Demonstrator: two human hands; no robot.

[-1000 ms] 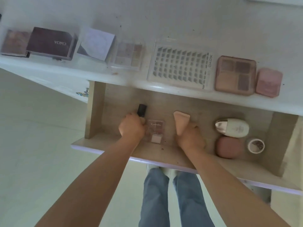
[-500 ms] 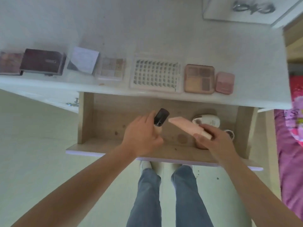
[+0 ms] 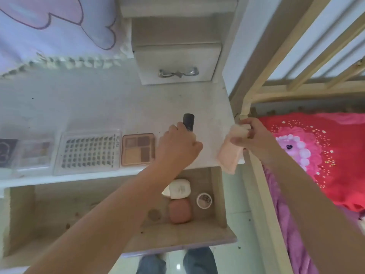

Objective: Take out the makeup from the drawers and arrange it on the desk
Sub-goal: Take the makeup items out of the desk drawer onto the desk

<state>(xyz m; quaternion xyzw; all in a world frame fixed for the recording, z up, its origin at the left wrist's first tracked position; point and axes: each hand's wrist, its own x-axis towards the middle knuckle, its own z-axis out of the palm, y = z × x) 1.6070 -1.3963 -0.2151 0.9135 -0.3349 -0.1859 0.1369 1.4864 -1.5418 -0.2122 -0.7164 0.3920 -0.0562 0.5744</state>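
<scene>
My left hand (image 3: 178, 147) grips a bottle with a black cap (image 3: 188, 122) upright over the white desk (image 3: 122, 107), just right of the brown eyeshadow palette (image 3: 137, 149). My right hand (image 3: 249, 136) holds a pink tube (image 3: 230, 156) by its cap end at the desk's right corner; the tube hangs down over the edge. The open wooden drawer (image 3: 215, 194) below holds a white compact (image 3: 178, 188), a pink compact (image 3: 179, 211) and a small round pot (image 3: 204, 200).
A clear lash tray (image 3: 87, 152) and further palettes (image 3: 33, 153) line the desk's front edge to the left. A small white drawer unit (image 3: 177, 64) stands at the back. A wooden bed frame (image 3: 256, 194) with red bedding (image 3: 316, 155) is close on the right.
Both hands have risen out of the drawer to desk height. The left carried the black-capped bottle over the desk; the right carried the pink tube to the desk's right corner. The camera view tilted up and right.
</scene>
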